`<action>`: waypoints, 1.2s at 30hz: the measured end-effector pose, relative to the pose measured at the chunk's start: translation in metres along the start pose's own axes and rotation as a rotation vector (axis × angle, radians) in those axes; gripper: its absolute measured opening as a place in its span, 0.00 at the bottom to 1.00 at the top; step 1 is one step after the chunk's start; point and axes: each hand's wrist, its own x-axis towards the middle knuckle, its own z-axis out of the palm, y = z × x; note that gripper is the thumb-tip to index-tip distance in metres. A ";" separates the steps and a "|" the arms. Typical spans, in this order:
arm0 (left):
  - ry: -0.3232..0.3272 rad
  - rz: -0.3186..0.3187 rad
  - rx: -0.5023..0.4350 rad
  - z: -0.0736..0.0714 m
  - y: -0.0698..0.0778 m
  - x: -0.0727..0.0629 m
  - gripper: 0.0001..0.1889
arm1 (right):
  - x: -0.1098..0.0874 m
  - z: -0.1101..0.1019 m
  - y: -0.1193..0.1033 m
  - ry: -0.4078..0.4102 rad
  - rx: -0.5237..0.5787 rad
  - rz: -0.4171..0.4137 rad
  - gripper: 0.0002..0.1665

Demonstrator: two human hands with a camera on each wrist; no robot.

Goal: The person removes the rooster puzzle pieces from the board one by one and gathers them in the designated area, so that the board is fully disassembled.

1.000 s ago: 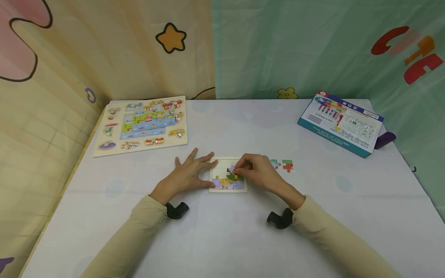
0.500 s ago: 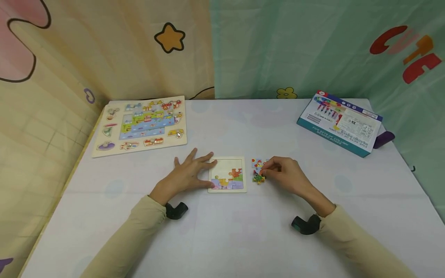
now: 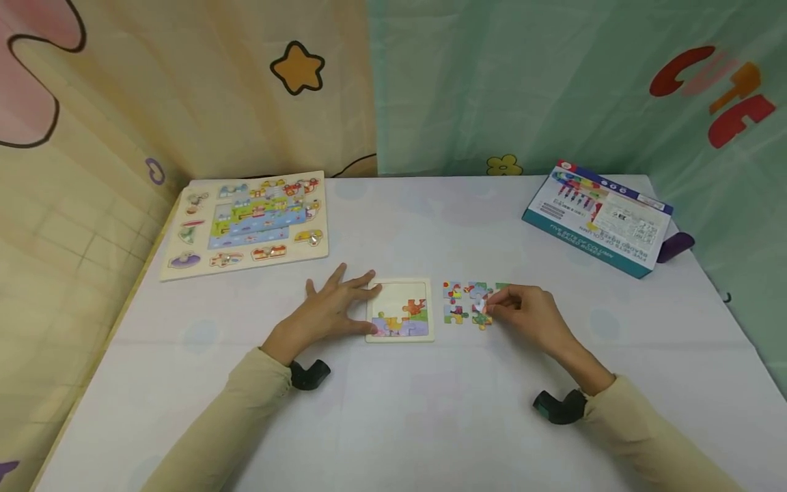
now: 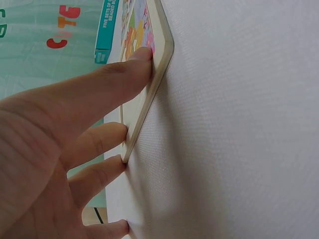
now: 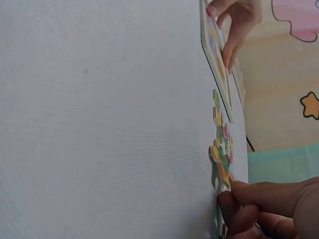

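A small wooden puzzle tray (image 3: 393,288) lies at mid-table, partly filled with lilac, yellow and orange pieces along its bottom and right. My left hand (image 3: 328,307) is spread at its left edge. The thumb (image 4: 139,62) presses the lower corner, and a finger touches the frame higher up. To the right of the tray, my right hand (image 3: 525,316) pinches a colourful puzzle piece (image 5: 223,159) between thumb and fingertips, tilted close over the table. Several loose puzzle pieces (image 3: 451,291) lie beside and behind it. The right fingers partly cover another green piece (image 3: 501,285).
Back left lie larger wooden puzzle boards (image 3: 295,254) with vehicle shapes. A white and teal box (image 3: 596,219) stands at the back right, with a purple object (image 3: 676,247) beside it. Printed curtains (image 3: 430,89) border the table.
My right hand has carried the piece from over the tray rightward to the loose pieces, uncovering an orange piece in the tray. My left hand stays in place.
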 end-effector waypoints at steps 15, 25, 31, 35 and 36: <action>0.008 0.005 0.004 0.001 -0.001 -0.002 0.41 | 0.000 0.005 -0.006 0.025 -0.004 -0.007 0.06; 0.005 0.005 -0.019 0.000 -0.001 -0.002 0.41 | 0.002 0.005 -0.006 0.004 -0.014 -0.003 0.07; 0.002 0.006 -0.021 0.000 -0.001 -0.002 0.41 | 0.003 0.005 -0.004 0.005 -0.031 -0.013 0.07; -0.003 0.002 -0.023 0.001 -0.002 -0.001 0.41 | 0.002 0.003 -0.005 0.002 -0.036 -0.028 0.07; -0.004 0.001 -0.023 0.001 -0.002 0.000 0.41 | 0.002 0.002 -0.005 0.001 -0.039 -0.033 0.08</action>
